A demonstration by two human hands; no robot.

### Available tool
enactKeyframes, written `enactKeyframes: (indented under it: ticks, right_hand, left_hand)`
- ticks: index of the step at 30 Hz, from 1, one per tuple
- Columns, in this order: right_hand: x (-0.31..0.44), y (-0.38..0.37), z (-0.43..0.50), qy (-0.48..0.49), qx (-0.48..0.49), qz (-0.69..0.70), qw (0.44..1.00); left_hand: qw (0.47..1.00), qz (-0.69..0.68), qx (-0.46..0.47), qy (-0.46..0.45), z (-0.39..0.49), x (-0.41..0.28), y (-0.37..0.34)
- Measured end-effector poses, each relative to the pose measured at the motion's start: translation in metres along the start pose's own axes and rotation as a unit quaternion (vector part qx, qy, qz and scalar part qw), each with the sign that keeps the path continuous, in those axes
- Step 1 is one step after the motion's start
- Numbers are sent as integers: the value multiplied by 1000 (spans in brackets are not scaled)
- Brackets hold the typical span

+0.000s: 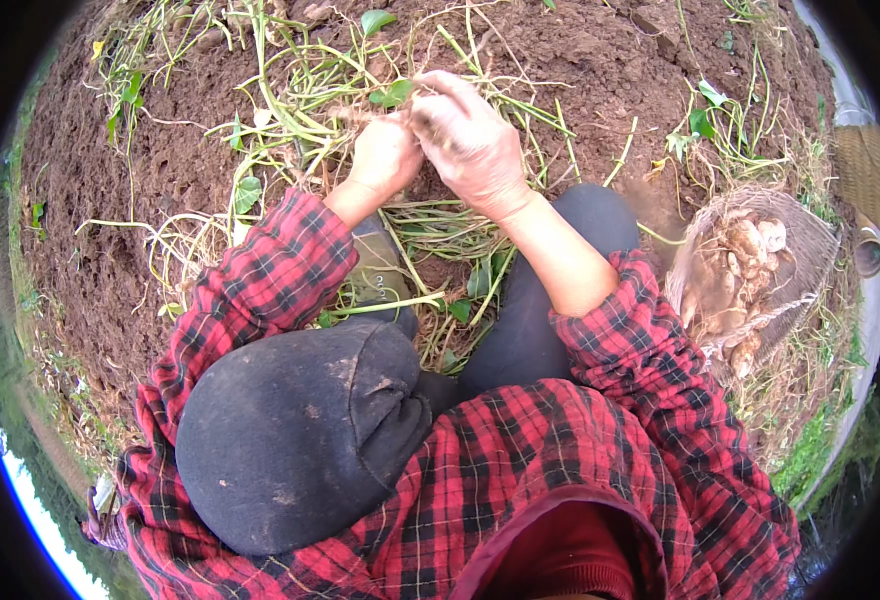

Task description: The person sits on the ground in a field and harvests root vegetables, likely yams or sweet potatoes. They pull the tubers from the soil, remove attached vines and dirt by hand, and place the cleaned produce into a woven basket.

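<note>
Over the loose soil, my left hand (386, 156) is closed next to my right hand (476, 146), and the two meet at the fingers. A brown, soil-covered root (351, 115) sticks out from my left fist. The right fingers curl around a brown, dirty piece (434, 129) that looks like a root or tuber; motion blur and the fingers hide most of it. Green leafy vines (297, 112) lie around and beneath both hands. More cut vine stems (440, 232) are heaped between my shoes and knees.
To the right stands a woven basket (811, 244) holding several pale tubers (747, 247). A vine clump (744, 139) lies beyond it. My bent knees (297, 442) are close below the hands. A concrete edge (871, 300) runs along the far right. Another person (106, 529) is at the far left.
</note>
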State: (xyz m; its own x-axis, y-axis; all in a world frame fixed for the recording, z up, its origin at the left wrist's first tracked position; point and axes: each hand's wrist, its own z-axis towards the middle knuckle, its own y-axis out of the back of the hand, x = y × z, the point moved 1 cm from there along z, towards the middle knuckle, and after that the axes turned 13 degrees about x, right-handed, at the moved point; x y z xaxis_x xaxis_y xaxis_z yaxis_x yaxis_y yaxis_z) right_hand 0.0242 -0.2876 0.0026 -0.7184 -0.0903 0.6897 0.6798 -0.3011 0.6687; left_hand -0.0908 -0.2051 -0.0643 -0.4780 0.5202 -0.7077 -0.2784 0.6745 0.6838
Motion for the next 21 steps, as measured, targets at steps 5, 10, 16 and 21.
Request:
enactKeyframes:
  ticks: [5,10,16,21]
  right_hand:
    - [-64,35,-2,-344,-129,584,724]
    - [-68,38,-6,-252,-81,733,626]
    - [-31,27,-6,-274,-28,735,619]
    - [-27,24,-9,-242,12,697,675]
  left_hand:
    - [956,-154,200,147,0,-48,31]
    - [979,-181,24,86,-1,-67,74]
    - [993,88,10,-72,1,-98,48]
    - [997,-48,-42,-43,4,-81,51]
